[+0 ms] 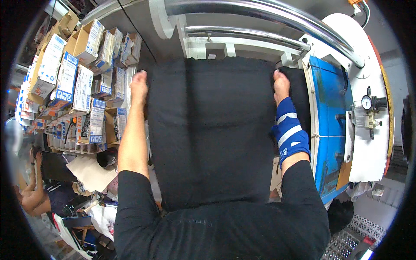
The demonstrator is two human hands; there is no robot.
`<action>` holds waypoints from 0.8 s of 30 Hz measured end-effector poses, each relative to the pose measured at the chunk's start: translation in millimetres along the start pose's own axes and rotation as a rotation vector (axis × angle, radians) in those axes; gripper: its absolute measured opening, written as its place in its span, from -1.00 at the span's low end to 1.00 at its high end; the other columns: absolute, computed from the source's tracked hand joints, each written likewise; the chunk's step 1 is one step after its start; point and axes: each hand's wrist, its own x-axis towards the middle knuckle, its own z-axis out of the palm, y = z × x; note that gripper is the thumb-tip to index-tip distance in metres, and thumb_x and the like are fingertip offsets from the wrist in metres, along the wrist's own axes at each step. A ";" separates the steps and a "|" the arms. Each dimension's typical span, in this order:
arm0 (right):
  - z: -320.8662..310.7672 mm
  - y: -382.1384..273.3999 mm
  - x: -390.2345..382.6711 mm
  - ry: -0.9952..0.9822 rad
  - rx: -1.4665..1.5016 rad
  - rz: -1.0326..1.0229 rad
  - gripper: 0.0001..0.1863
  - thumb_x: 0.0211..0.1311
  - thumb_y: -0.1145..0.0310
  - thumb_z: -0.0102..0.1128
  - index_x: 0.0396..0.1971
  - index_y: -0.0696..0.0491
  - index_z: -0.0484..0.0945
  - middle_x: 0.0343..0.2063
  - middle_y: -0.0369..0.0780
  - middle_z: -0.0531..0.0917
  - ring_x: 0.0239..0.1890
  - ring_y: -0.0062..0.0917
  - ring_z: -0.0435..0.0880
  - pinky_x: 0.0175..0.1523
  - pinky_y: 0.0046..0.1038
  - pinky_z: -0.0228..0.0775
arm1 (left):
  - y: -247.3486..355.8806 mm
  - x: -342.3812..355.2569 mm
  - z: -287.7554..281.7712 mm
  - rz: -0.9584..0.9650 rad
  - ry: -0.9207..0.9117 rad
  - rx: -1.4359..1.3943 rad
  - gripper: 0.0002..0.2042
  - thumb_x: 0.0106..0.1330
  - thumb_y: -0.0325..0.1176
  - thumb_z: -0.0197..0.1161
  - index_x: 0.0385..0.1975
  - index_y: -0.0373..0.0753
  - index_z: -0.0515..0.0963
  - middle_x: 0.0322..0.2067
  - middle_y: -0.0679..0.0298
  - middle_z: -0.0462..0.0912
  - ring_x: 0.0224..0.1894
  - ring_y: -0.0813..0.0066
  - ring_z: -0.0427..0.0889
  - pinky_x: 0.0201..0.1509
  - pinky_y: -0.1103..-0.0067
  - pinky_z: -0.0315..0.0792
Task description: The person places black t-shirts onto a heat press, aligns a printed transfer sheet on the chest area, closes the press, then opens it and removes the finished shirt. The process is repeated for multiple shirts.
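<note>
A large black cloth (pixel 216 143) spreads out in front of me, reaching from near my chest up to the white machine frame. It has a soft vertical fold left of its middle and a faint crease across. At its far left edge my left hand (pixel 139 88) is closed on the cloth with the thumb up; the fingertips are hidden. My right hand (pixel 281 85) grips the far right edge in the same way, its fingers partly behind the cloth. A blue sleeve (pixel 291 130) with white stripes covers my right forearm.
Polished metal rollers (pixel 251 8) cross the far side on a white frame. To the right stand a blue machine panel (pixel 331 121) and a pressure gauge (pixel 366 102). Cardboard bins (pixel 89 41) are stacked at left. Another person's arm (pixel 35 186) shows at far left.
</note>
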 end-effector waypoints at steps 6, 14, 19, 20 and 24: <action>-0.6 -14.1 -3.9 0.179 -0.556 -0.213 -0.59 0.45 0.09 0.17 -0.33 0.18 0.66 -0.44 -0.01 0.71 -0.31 -0.20 0.72 -0.15 -0.19 0.47 | 20.9 -6.1 -8.0 0.259 0.212 0.301 -0.64 0.48 -0.10 0.22 -0.27 -0.35 0.66 -0.44 -0.03 0.68 -0.35 0.14 0.65 -0.16 0.31 0.48; -11.7 -18.7 -5.3 0.079 -0.540 -0.243 -0.57 0.45 0.07 0.16 -0.40 0.19 0.63 -0.43 0.04 0.69 -0.35 -0.04 0.67 -0.17 -0.17 0.45 | 23.2 -10.1 -2.8 0.319 0.195 0.362 -0.63 0.48 -0.07 0.19 -0.30 -0.32 0.64 -0.38 -0.11 0.69 -0.28 -0.14 0.68 -0.18 0.20 0.48; -1.6 -14.8 -5.9 0.055 -0.591 -0.208 -0.56 0.41 0.02 0.19 -0.34 0.16 0.68 -0.35 0.06 0.71 -0.22 -0.02 0.72 -0.07 -0.15 0.50 | 18.2 -9.3 -12.1 0.306 0.121 0.506 -0.65 0.49 -0.10 0.16 -0.26 -0.30 0.67 -0.33 -0.12 0.71 -0.23 -0.18 0.68 -0.14 0.15 0.50; 3.4 -10.1 -6.0 0.046 -0.582 -0.228 -0.56 0.40 0.02 0.19 -0.32 0.16 0.69 -0.33 0.05 0.73 -0.20 -0.03 0.73 -0.05 -0.16 0.50 | 10.7 -6.6 -15.5 0.305 0.127 0.541 -0.66 0.49 -0.10 0.16 -0.26 -0.30 0.67 -0.32 -0.13 0.71 -0.21 -0.20 0.68 -0.12 0.13 0.50; -10.3 -9.4 -4.4 0.059 -0.576 -0.249 -0.55 0.41 0.04 0.21 -0.35 0.19 0.69 -0.41 0.04 0.72 -0.34 -0.12 0.72 -0.17 -0.18 0.49 | 28.3 -13.5 -7.6 0.233 0.095 0.484 -0.68 0.46 -0.11 0.18 -0.25 -0.28 0.66 -0.28 -0.15 0.71 -0.14 -0.22 0.68 -0.08 0.13 0.52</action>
